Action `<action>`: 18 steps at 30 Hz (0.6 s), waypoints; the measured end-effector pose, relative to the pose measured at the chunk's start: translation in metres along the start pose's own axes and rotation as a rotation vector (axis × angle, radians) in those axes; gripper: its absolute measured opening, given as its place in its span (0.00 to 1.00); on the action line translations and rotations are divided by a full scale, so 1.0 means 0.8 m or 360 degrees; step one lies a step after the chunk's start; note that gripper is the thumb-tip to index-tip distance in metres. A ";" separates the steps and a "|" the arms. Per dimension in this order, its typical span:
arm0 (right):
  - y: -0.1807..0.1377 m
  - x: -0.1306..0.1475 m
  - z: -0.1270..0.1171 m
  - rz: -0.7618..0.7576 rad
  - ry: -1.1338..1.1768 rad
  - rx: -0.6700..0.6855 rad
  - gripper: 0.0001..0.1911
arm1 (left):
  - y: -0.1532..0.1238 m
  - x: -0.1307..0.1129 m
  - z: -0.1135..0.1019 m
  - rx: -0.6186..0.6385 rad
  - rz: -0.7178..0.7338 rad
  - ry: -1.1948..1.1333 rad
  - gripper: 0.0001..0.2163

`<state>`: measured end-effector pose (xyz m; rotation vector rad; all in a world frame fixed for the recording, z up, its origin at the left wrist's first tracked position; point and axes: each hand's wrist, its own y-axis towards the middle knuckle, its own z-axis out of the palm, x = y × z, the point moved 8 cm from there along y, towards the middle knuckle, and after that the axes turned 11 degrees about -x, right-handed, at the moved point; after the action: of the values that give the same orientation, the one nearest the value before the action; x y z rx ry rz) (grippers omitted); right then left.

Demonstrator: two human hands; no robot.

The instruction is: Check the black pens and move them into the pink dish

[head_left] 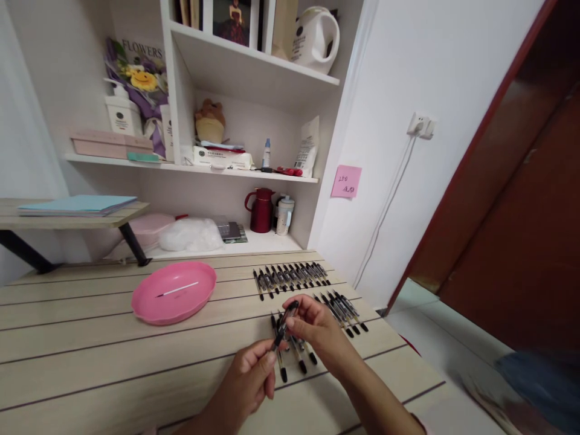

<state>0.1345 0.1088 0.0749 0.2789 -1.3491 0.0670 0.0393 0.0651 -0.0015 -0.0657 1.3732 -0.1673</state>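
A black pen (pixel 284 324) is held tilted between both my hands above the wooden desk (pixel 90 350). My left hand (pixel 251 377) pinches its lower tip end. My right hand (pixel 315 329) grips its upper end with closed fingers. Beneath the hands lie several pens (pixel 299 356) in a loose group. Another row of several pens (pixel 290 277) lies farther back, and more pens (pixel 345 311) lie to the right. A pink tray (pixel 174 291) to the left holds a single thin white refill (pixel 177 290).
Behind the desk stand white shelves (pixel 254 66) with a red jug (pixel 261 210), a white kettle (pixel 315 37), bottles and boxes. A pink sticky note (pixel 345 181) is on the wall. A raised wooden shelf (pixel 67 217) carries a blue folder. The desk's right edge drops to the floor.
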 end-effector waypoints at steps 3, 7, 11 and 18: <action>-0.006 -0.017 0.011 0.0059 0.0004 0.0051 0.17 | -0.002 -0.004 -0.001 -0.0017 0.0041 0.0024 0.17; -0.009 -0.030 0.012 0.0026 -0.0021 -0.0001 0.15 | 0.001 -0.004 -0.003 -0.0034 0.0041 0.0082 0.12; -0.011 -0.031 0.007 -0.0023 -0.0049 -0.0078 0.14 | 0.009 -0.004 -0.004 -0.0072 0.0089 0.0189 0.08; -0.025 -0.043 -0.006 -0.0024 -0.0161 -0.0270 0.14 | -0.004 -0.031 -0.015 -0.0302 0.0616 0.0663 0.06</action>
<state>0.1354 0.0948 0.0373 0.1509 -1.4433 -0.0751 0.0229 0.0664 0.0207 0.0821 1.7858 0.2899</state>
